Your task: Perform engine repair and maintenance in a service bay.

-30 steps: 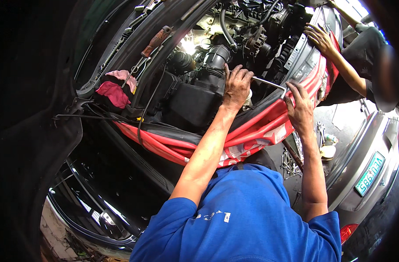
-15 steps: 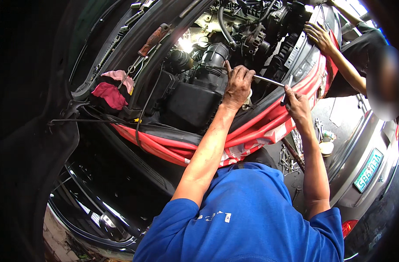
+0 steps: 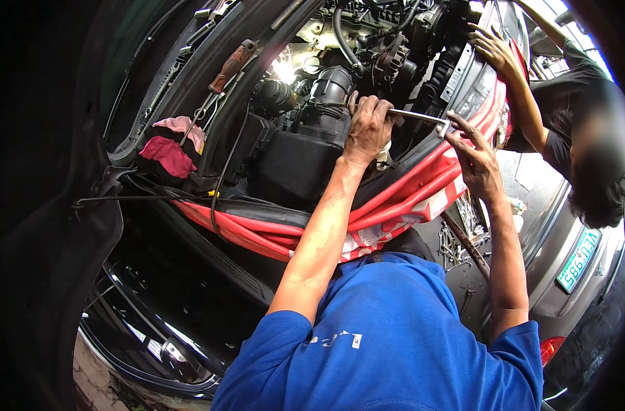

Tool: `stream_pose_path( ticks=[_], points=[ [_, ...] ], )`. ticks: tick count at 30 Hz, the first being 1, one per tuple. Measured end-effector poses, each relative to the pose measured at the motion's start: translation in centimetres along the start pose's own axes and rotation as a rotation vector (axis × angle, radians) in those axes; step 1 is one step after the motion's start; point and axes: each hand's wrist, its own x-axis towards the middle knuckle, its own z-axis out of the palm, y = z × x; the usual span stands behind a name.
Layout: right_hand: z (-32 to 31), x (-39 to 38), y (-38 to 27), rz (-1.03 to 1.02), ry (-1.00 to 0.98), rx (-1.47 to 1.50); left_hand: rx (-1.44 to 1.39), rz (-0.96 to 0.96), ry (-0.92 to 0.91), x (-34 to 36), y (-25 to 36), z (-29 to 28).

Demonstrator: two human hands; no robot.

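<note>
My left hand (image 3: 368, 130) is closed around the shaft of a long metal T-handle wrench (image 3: 416, 114), above the black plastic engine parts near the front of the bay. The shaft runs right, toward my right hand (image 3: 478, 164). There the fingers are apart and bent, with the tips at the wrench's crossbar end. Below and left of my left hand sits a black box-shaped housing (image 3: 295, 164), joined to a ribbed black duct (image 3: 331, 85). My left hand hides part of the wrench, and I cannot make out its far tip.
A red cover (image 3: 394, 198) drapes over the car's front edge. A co-worker's hand (image 3: 494, 51) rests on the far front frame. An orange-handled screwdriver (image 3: 234, 65) and pink cloths (image 3: 169, 154) lie at the left. Several wrenches (image 3: 453, 246) lie below, near a silver car (image 3: 555, 274).
My right hand has loosened, its fingers spreading at the wrench's crossbar, which has turned. My left hand keeps its grip. The co-worker's head has moved down.
</note>
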Motion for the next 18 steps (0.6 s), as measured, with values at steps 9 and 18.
stream_pose_path(
  ticks=[9, 18],
  points=[
    [1.9, 0.9, -0.1, 0.205, 0.019, 0.118, -0.165, -0.025, -0.019, 0.7, -0.7, 0.7],
    [2.3, 3.7, 1.1, 0.965, -0.034, 0.581, -0.163, -0.024, -0.059, 0.7, -0.4, 1.0]
  ],
)
